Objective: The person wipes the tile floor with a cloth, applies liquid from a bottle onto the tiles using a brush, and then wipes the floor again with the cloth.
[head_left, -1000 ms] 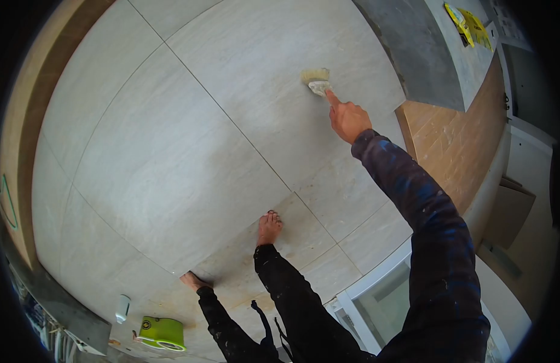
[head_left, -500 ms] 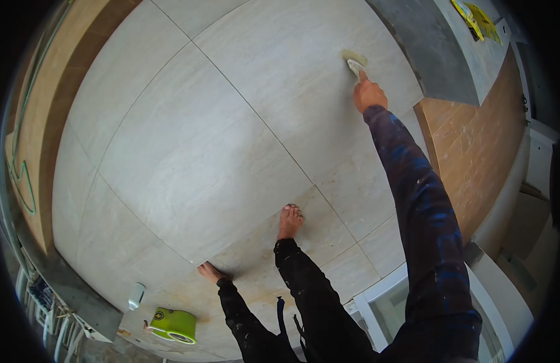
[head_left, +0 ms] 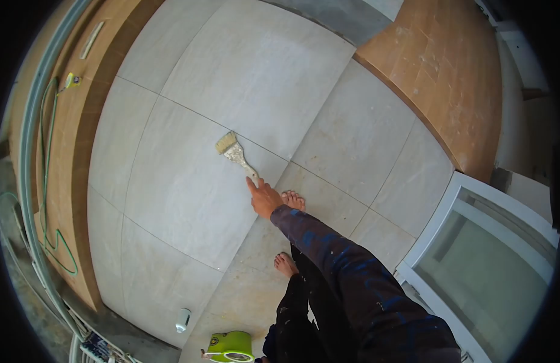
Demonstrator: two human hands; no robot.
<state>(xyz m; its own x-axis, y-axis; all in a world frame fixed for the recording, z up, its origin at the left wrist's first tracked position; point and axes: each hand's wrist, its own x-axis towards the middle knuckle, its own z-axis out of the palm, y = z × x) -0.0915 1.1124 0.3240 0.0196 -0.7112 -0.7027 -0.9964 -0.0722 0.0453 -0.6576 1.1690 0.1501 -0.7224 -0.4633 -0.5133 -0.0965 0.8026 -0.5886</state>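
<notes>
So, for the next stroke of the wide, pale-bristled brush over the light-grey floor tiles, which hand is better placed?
Right, most likely: the right hand holds the brush by its handle, with the bristles out over the tiles. The left hand cannot be clearly made out.

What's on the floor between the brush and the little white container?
Nothing loose: the head view shows only pale tile, crossed by a thin joint, between the brush and the white container.

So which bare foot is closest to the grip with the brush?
The right foot, showing right by the grip that holds the brush. The left foot is farther away, lower in the picture.
</notes>
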